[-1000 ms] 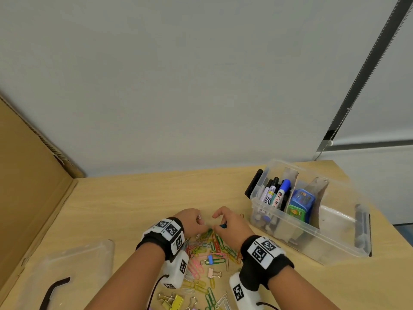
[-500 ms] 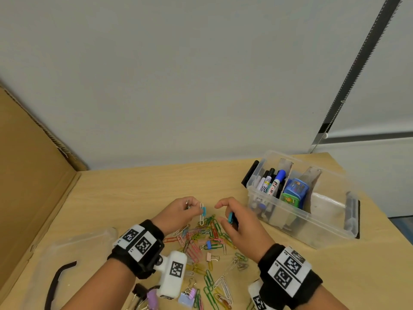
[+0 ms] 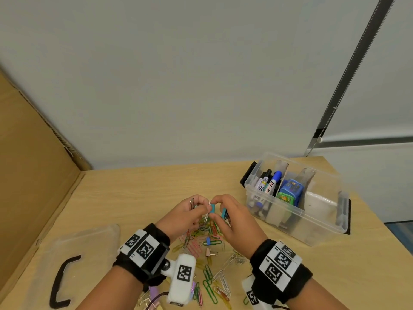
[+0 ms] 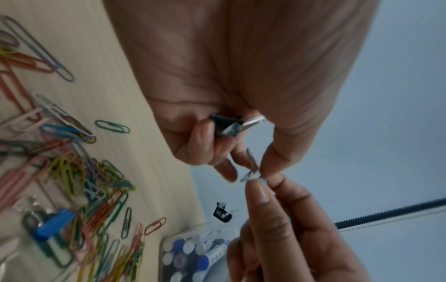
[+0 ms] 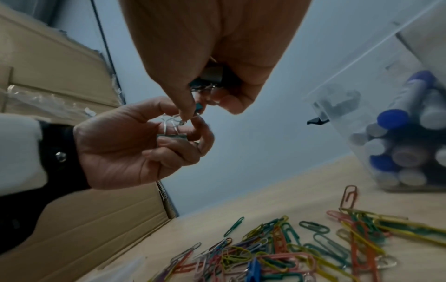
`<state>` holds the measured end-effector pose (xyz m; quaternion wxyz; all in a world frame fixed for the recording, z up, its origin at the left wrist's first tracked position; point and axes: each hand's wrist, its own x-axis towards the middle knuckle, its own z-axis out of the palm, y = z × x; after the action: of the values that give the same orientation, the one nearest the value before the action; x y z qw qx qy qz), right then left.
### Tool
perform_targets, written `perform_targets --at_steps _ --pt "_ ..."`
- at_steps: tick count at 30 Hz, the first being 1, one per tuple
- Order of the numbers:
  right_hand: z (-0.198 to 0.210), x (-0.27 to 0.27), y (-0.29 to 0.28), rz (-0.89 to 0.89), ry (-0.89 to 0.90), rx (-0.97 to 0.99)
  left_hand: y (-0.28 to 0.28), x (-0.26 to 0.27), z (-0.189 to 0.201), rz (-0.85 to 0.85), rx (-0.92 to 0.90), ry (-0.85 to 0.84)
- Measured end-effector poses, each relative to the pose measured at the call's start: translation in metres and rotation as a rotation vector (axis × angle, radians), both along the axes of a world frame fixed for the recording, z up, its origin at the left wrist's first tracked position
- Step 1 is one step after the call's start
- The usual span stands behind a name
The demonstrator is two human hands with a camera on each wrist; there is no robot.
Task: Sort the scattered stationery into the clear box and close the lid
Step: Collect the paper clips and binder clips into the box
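Both hands meet just above the pile of coloured paper clips (image 3: pixel 207 238). My left hand (image 3: pixel 202 205) pinches the wire handle of a teal binder clip (image 3: pixel 212 208), from which a white paper clip (image 3: pixel 206 217) hangs. A second, dark binder clip (image 4: pixel 226 125) sits under its curled fingers. My right hand (image 3: pixel 218 209) pinches the same teal clip from the other side and keeps another teal binder clip (image 3: pixel 224 213) in its palm. The clear box (image 3: pixel 321 220) stands open to the right, with markers (image 3: pixel 268 182) and a blue sharpener (image 3: pixel 290 190) inside.
The clear lid (image 3: pixel 85 253) with a black handle (image 3: pixel 60 283) lies flat at the front left. A cardboard panel (image 3: pixel 33 175) stands along the table's left side. More binder clips (image 3: pixel 207 241) lie among the paper clips. The box's right compartment (image 3: pixel 319 203) looks empty.
The hands were apart half a second ago. They have come together, and my right fingertips now pinch the teal clip that the left hand holds up.
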<state>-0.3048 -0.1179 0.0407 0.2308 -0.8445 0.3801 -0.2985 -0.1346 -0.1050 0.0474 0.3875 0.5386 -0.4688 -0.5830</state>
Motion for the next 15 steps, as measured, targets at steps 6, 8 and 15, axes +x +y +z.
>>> perform_targets --at_steps 6,8,15 --pt "0.001 -0.005 0.002 -0.018 -0.041 0.06 0.008 0.004 -0.005 0.053 -0.003 0.126" --pt "-0.003 -0.009 0.002 -0.029 -0.018 0.076 0.01 0.01 -0.008 0.117 -0.014 0.055" --pt "-0.012 -0.02 0.005 -0.051 0.123 0.123 0.019 0.033 -0.041 -0.088 -0.115 -0.851"
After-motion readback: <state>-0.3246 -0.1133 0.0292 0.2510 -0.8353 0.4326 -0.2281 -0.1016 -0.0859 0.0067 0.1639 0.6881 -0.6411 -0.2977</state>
